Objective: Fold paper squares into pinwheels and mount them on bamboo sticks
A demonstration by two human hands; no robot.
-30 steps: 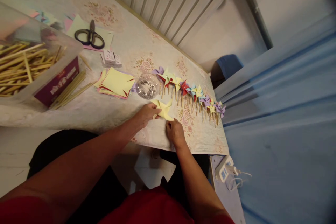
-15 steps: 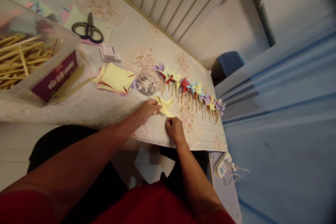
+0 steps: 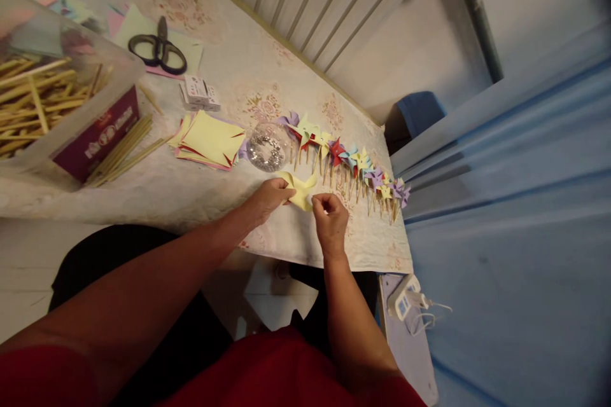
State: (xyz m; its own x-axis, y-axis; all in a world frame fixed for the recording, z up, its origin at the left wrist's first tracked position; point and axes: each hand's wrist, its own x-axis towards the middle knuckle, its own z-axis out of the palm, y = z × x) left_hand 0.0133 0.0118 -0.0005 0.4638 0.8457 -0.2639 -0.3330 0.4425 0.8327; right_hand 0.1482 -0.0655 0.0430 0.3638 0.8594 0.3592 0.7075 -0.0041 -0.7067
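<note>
A yellow paper pinwheel with curled blades is held above the table's front part. My left hand pinches its left side between thumb and fingers. On the opposite side my right hand has thumb and forefinger closed at a blade's tip; the fingertips cover the exact grip. Just behind the pinwheel stands a round clear container of small shiny metal pieces. To the left lies a stack of cut paper squares, yellow on top.
Finished pinwheels on sticks lie in a row at the right. Black scissors rest on paper sheets, near a small white box. A plastic bin of sticks stands far left, loose sticks beside it. A power strip sits lower right.
My right hand has moved up and slightly right, from the pinwheel's lower tip to its right side. That lower right tip no longer sticks out. My left hand keeps its hold.
</note>
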